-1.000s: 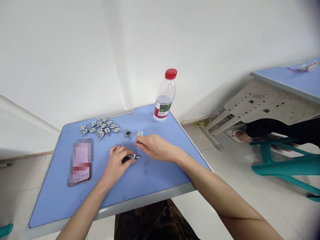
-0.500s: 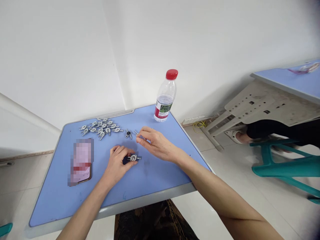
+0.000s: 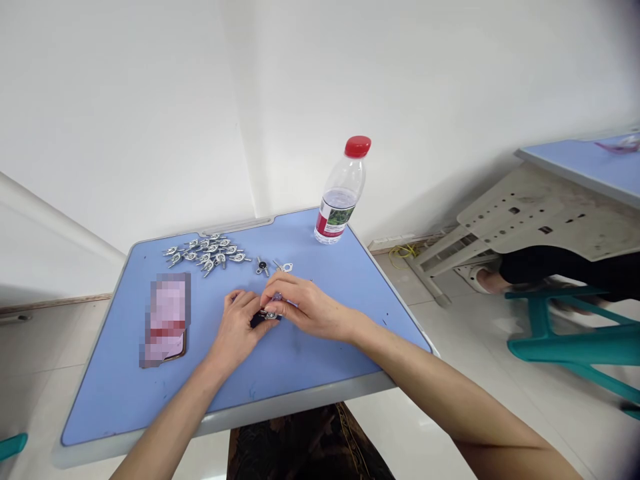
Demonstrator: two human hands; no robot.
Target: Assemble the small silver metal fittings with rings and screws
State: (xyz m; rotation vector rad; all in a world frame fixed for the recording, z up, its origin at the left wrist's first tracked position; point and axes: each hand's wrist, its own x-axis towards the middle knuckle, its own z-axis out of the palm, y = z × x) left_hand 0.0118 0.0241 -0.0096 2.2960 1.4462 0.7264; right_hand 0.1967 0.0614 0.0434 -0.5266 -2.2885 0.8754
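Note:
My left hand is closed on a small metal part near the middle of the blue table. My right hand meets it there, thumb and forefinger pinched around a small purplish piece just above the metal part. Beyond my hands lie a metal part with a black centre and another flat metal piece. Farther left is a heap of similar metal parts. My fingers hide some of the held part.
A phone, partly pixelated, lies at the left of the table. A red-capped bottle stands at the back right. A second table, a green stool and a person's leg are at the right.
My right hand has come down from beyond the held part to meet it, now pinching the purplish piece. The flat metal piece it covered shows more. The view has shifted slightly.

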